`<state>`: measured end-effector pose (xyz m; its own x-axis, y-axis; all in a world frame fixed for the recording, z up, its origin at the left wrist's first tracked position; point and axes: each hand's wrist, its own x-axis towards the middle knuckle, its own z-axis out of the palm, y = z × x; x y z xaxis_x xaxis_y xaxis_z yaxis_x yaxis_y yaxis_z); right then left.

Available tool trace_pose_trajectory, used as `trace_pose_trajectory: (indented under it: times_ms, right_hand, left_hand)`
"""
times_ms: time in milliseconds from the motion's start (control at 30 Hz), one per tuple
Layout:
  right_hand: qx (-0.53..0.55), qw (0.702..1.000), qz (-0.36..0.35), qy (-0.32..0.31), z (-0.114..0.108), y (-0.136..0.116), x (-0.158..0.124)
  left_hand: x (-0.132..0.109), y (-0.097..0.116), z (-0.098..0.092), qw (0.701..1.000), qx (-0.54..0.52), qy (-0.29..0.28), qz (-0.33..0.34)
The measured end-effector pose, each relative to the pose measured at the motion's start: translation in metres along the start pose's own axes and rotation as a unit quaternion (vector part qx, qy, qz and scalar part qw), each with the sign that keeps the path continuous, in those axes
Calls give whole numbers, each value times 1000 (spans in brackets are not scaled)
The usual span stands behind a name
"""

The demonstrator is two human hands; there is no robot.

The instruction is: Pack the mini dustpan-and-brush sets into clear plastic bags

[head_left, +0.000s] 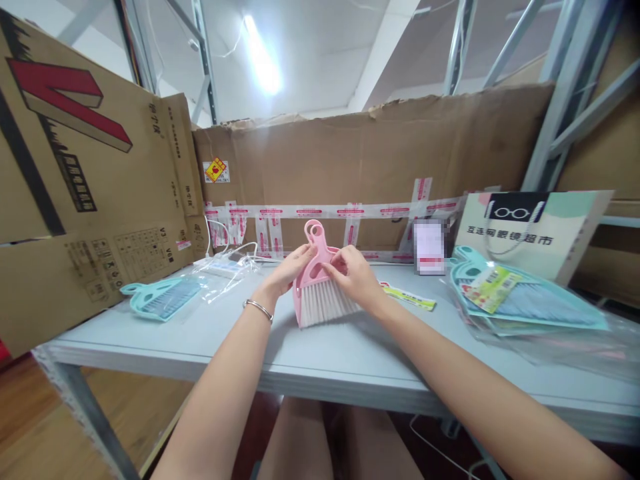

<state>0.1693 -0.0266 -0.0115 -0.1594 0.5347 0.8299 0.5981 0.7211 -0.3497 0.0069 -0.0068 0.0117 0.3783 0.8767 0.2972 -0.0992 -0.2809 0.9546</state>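
Note:
A pink hand brush (324, 255) with white bristles is held upright over the middle of the table, its bristles pointing down. Behind it, partly hidden, a pink dustpan edge shows at the left side. My left hand (293, 267) is closed on the left side of the pair, near the handle. On the right side, my right hand (353, 272) pinches the brush just above the bristles, thumb on its front. A green and white card label (413, 297) lies flat on the table just beyond my right wrist.
A turquoise brush and dustpan set (163, 298) lies at the left. Several wrapped turquoise sets (530, 293) are stacked at the right, before a paper bag (575, 220). Cardboard (320, 160) walls the back; a large box (90, 173) stands left. Clear plastic bags (227, 273) lie behind.

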Motion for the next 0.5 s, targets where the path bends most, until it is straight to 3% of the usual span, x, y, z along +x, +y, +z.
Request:
trace_pose_trajectory:
  times_ms: [167, 267, 333, 400, 500]
  right_hand:
    - [-81, 994, -7, 74, 2, -1, -2]
    - [-134, 985, 26, 106, -2, 5, 1]
    - [-108, 985, 61, 116, -6, 12, 4]
    - [-18, 991, 105, 74, -10, 19, 8]
    - [138, 975, 163, -62, -17, 25, 13]
  left_hand:
    - [2, -5, 5, 998, 22, 18, 58]
    - [3, -7, 9, 994, 55, 16, 94]
    - [3, -7, 12, 991, 79, 36, 99]
    - [4, -6, 15, 990, 89, 47, 99]
    - [4, -5, 16, 985, 115, 51, 118]
